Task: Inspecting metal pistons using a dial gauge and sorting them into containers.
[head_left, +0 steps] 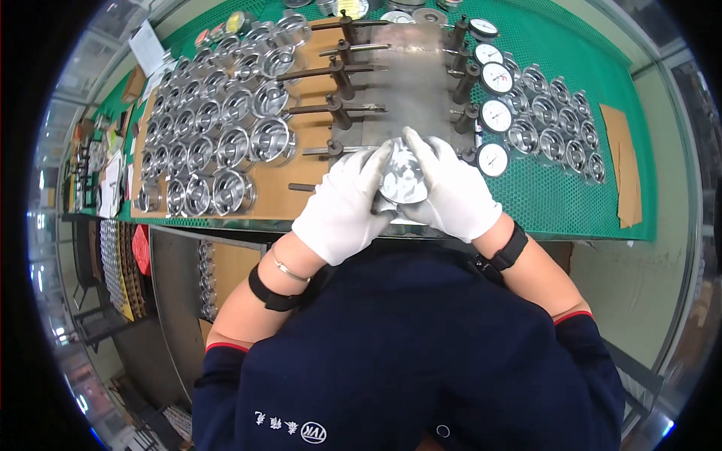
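Observation:
A shiny silver engine piston (404, 179) is held between my two white-gloved hands at the near edge of the bench, its smooth rounded top turned upward. My left hand (342, 203) curls round its left side, the thumb and fingers against the metal. From the right, my right hand (460, 194) grips the opposite side. Just beyond the piston lies a grey metal gauging plate (417, 94), flanked by black posts with rods. Several round white dial gauges (495, 116) stand in a column along its right side.
Rows of pistons (234, 192) stand on brown cardboard at the left. More pistons (553, 144) stand on the green mat (538, 203) at the right, beside a cardboard strip (620, 165). Metal rods jut out left of the plate. Below the bench at left is a red bag (141, 248).

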Tool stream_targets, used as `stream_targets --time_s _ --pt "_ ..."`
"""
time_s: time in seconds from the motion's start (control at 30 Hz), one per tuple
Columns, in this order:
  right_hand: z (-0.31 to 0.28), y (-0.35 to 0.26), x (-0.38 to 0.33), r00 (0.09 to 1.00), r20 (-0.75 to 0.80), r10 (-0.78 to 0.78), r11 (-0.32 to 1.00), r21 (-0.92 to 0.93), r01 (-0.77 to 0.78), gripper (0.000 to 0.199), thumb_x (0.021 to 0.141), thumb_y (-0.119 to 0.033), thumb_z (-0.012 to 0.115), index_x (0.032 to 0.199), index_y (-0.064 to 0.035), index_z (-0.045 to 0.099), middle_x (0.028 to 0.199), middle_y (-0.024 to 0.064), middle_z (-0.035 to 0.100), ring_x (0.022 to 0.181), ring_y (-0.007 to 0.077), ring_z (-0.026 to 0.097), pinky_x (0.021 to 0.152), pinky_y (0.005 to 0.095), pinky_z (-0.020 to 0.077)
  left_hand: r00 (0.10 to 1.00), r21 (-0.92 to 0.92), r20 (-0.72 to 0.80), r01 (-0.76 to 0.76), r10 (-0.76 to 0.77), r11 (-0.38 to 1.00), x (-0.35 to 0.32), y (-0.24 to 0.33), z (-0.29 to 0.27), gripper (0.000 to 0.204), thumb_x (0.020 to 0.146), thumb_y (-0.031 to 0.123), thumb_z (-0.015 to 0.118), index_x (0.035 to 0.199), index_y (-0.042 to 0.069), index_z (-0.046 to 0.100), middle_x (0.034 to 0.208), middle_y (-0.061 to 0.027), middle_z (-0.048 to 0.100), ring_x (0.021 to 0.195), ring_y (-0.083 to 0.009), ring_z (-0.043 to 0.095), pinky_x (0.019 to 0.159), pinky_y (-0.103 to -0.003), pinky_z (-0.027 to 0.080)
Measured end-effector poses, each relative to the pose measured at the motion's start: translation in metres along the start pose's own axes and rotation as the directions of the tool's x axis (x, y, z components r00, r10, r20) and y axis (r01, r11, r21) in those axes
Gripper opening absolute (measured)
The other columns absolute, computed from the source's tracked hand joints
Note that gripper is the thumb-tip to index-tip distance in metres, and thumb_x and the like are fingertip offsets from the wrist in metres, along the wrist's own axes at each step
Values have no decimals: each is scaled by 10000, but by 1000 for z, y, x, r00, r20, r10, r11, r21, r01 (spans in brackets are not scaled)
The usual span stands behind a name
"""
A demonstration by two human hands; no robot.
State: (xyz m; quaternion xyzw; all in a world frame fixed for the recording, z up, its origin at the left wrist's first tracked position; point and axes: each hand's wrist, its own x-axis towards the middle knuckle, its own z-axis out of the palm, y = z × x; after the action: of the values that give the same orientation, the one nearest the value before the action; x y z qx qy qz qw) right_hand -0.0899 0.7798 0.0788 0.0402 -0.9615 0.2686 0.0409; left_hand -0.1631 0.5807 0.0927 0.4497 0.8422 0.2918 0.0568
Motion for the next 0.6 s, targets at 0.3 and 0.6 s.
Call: stream_targets --time_s 0.3,0.6 --pt "-6 1 -34 758 484 438 548 525 -651 833 841 -167 698 1530 0 260 910 175 668 747 255 699 702 345 581 985 176 -51 -154 165 972 24 -22 22 945 673 285 846 1459 41 382 1294 -200 509 1184 -403 519 1009 -466 445" --pt "13 4 -34 754 472 457 269 735 -623 894 886 -145 638 1566 5 78 853 123 670 622 193 683 553 314 578 990 -38 -64 -125 123 991 50 -30 35 983 647 158 858 1488 90 353 1365 -200 472 1200 -399 537 999 -441 484"
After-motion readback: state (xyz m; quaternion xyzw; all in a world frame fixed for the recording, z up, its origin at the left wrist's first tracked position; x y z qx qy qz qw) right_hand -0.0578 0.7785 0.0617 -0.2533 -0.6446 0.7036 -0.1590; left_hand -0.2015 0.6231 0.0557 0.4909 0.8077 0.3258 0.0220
